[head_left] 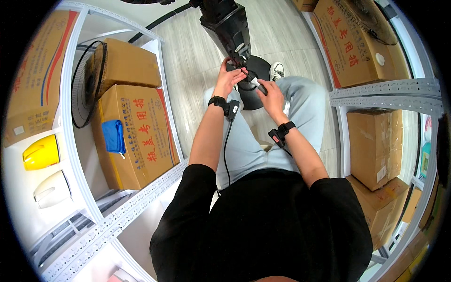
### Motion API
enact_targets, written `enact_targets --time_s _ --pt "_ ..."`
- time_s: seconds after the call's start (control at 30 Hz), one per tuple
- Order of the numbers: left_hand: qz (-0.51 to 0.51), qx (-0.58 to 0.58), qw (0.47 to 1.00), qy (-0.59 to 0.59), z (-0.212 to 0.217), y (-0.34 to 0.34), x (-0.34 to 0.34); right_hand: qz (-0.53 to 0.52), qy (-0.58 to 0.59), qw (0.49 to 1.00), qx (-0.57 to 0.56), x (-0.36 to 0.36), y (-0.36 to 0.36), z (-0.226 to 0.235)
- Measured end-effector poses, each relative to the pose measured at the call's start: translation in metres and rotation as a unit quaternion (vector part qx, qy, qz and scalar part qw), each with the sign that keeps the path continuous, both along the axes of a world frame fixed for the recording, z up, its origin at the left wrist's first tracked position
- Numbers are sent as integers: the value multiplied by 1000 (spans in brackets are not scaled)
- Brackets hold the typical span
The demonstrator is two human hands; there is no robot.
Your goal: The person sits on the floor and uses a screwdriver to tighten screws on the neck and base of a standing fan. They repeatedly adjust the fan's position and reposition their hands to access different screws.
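Note:
A black device with a tall boxy column stands before my knees, over a round black base. My left hand is at the column's lower end, thumb at its left side and fingers curled in front around a dark part there. In my right hand is a dark grey handle-like piece with a white end, pinched between thumb and fingers. That white end points toward my left fingers, close to the base. The exact kind of the held piece is too small to tell.
Metal shelves flank me on both sides. Cardboard boxes and a round fan grille fill the left one, beside yellow and white appliances. More boxes and another grille stand right. Black wristbands trail cables.

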State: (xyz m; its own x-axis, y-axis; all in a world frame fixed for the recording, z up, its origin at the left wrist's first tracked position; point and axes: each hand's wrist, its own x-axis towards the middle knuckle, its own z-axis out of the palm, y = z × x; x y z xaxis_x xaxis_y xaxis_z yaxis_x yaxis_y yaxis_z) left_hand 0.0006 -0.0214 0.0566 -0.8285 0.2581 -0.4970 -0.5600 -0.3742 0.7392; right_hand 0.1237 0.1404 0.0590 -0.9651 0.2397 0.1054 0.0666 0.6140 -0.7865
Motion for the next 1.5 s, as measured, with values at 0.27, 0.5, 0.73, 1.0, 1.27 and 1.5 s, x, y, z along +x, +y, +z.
enact_targets --time_s 0.27,0.5,0.73,1.0,1.27,1.5 --pt "-21 6 1000 22 -7 -2 -4 21 57 992 114 3 -2 9" --pt "-22 -53 997 43 -7 -2 -2 -1 -16 999 -32 6 -13 -10" --pt "-16 -43 998 38 -5 0 -1 -23 3 1000 -9 7 -14 -13" --pt "-9 -38 999 32 -5 0 -2 -5 38 998 43 6 -11 -10" --pt "-9 -58 998 26 -7 0 -3 -1 -22 999 -24 3 -11 -7" --pt "-2 -21 999 30 -15 -4 -5 -2 24 997 74 1 -11 8"
